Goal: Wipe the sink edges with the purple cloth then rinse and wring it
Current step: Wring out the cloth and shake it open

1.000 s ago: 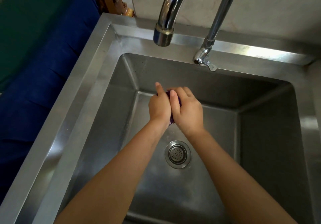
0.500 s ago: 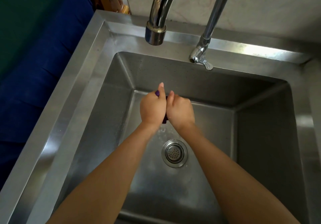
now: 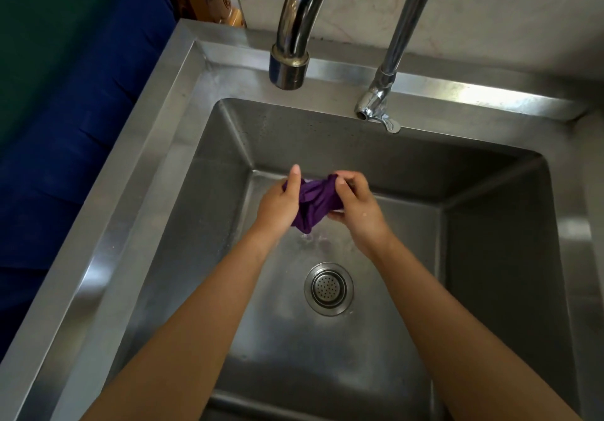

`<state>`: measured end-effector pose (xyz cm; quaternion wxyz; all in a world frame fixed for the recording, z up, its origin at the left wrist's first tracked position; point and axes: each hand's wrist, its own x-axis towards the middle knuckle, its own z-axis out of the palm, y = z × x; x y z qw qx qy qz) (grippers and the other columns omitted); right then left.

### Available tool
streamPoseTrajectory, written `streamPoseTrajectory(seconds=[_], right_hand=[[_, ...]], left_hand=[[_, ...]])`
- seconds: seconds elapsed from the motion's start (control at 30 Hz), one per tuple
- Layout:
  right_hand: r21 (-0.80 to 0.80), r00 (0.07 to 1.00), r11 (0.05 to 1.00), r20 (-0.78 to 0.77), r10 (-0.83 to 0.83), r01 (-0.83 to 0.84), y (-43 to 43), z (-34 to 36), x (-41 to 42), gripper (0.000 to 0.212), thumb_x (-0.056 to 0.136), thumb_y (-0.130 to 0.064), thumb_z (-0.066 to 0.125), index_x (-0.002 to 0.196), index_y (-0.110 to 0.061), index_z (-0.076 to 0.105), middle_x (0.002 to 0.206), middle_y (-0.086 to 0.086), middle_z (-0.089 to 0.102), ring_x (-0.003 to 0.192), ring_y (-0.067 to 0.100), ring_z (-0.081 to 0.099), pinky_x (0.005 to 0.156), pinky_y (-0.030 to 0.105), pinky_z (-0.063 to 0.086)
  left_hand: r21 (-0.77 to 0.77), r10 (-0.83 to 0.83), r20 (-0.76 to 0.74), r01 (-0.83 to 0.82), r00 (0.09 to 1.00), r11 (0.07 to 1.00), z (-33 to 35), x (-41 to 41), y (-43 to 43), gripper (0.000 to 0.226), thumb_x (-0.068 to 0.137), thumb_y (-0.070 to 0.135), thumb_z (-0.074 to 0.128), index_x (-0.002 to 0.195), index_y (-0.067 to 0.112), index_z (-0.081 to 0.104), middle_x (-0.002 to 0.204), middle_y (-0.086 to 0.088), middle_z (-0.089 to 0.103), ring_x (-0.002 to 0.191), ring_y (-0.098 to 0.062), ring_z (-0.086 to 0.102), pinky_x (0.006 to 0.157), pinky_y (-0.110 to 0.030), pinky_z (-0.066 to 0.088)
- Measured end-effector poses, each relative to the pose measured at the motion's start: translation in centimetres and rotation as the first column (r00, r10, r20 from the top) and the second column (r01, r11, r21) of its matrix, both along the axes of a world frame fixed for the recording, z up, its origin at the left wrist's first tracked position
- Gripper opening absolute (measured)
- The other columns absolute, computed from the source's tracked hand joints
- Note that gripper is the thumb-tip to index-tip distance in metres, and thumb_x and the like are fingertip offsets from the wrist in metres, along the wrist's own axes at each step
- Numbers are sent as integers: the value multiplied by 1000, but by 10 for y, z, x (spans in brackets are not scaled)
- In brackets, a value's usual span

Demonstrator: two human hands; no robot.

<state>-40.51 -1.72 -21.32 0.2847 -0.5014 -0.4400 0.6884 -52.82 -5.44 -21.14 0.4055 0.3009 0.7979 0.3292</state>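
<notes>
One sink [image 3: 170, 146]; one drain [image 3: 328, 288]; two hands — left hand [image 3: 277, 205], right hand [image 3: 356, 206]; one purple cloth [image 3: 315, 203]; seemingly two taps — spout [image 3: 291, 57], pipe [image 3: 392, 57].

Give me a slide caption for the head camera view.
Both hands wring the purple cloth over the steel sink.

The purple cloth [image 3: 313, 204] is bunched into a crumpled, wet-looking wad, held in the air between the 2 hands — its left end under the left hand [image 3: 277, 204], its right end pinched by the right hand [image 3: 356, 206]. A pointed fold droops below both hands. The sink [image 3: 137, 172] is bare steel — its basin lies under the hands, its flat edges run well out to either side of them.
</notes>
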Motion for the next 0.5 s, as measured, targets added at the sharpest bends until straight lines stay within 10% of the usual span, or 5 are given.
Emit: streamPoseTrajectory(seconds=[0.17,0.27,0.5], right_hand=[[-124,935,989,-334,-120,83,0,-6,13,40,87,11,42,111,-21,47,107,4,54,89,15,57,74,26,51],[-308,911,945,-348,-220,111,-2,-6,14,25,92,-7,48,115,-15,50,97,4,61,84,16,60,78,30,48],[-348,958,893,-63,281,-285,-4,3,22,31,89,-31,57,113,-11,60,95,8,70,85,21,68,76,32,58]], left_hand=[[-161,-70,184,100,980,982,-2,-8,-16,60,93,61,24,99,18,65,101,-8,68,96,-23,64,89,-34,50],[-53,-21,62,24,998,998,3,-5,-17,61,94,54,33,92,5,69,92,-11,69,87,-23,63,80,-31,46],[203,22,3,-22,1000,979,18,-3,-22,45,95,45,41,68,15,62,67,2,64,66,-8,60,62,-13,43]])
